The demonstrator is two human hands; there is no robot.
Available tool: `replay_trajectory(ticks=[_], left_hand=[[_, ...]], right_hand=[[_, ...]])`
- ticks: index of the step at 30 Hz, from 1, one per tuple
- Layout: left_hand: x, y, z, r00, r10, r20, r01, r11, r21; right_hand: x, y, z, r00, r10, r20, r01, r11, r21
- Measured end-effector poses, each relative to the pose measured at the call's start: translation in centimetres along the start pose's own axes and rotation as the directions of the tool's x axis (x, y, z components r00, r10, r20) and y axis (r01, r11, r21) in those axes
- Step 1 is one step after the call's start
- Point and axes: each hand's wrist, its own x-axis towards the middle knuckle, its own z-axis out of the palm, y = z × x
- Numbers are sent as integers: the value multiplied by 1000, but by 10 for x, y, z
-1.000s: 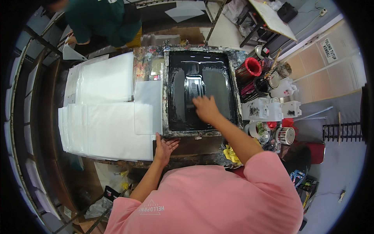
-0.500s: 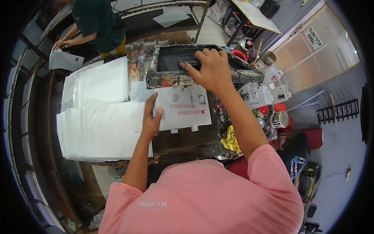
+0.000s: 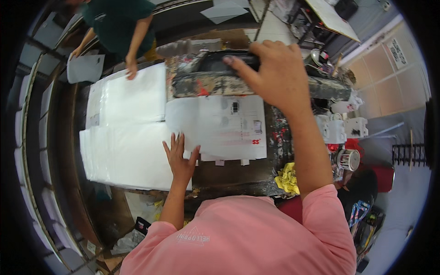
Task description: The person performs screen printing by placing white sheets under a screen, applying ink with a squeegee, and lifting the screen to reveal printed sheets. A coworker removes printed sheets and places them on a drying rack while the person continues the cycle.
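My right hand (image 3: 282, 75) is closed on a dark bar that looks like a squeegee handle (image 3: 250, 62), over the raised near side of a paint-stained screen printing frame (image 3: 220, 85); its grip is partly blurred. Beneath and nearer me lies a white printing board (image 3: 247, 133) with red and dark marks. A thin translucent sheet (image 3: 192, 121) covers part of its left side, slightly curled and blurred. My left hand (image 3: 181, 160) has its fingers spread, near the sheet's lower left edge, above the right side of a stack of white plastic sheets (image 3: 128, 153).
Another person (image 3: 121, 27) stands at the far left, holding a white sheet (image 3: 86, 68), one hand over the far stack (image 3: 135, 96). A crumpled yellow cloth (image 3: 288, 178) lies right of the board. Plastic containers (image 3: 355, 127) and a paint can (image 3: 348, 159) stand farther right.
The thin sheet has shifted right over the board's printed marks. My left hand has moved down and spread its fingers. The co-worker's one hand has reached over the far stack.
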Motion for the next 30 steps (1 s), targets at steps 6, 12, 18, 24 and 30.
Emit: replay_trajectory(ticks=[6, 12, 18, 24, 30], left_hand=[[1, -82, -54, 987, 14, -157, 11, 988, 157], [9, -166, -101, 975, -123, -188, 175, 938, 299], [-58, -206, -98, 879, -304, -368, 396, 895, 204], [-97, -300, -106, 871, -360, -335, 481, 766, 426], [-38, -314, -146, 793, -578, -193, 588, 643, 491]], right_hand=[[-4, -12, -5, 1000, 16, 25, -16, 1000, -2], [-26, -18, -1, 999, -40, 27, 41, 999, -20], [-50, -15, 4, 997, -70, 34, 72, 993, -91], [-54, -23, 7, 995, -83, 60, 87, 993, -73], [-52, -19, 8, 996, -82, 31, 84, 994, -75]])
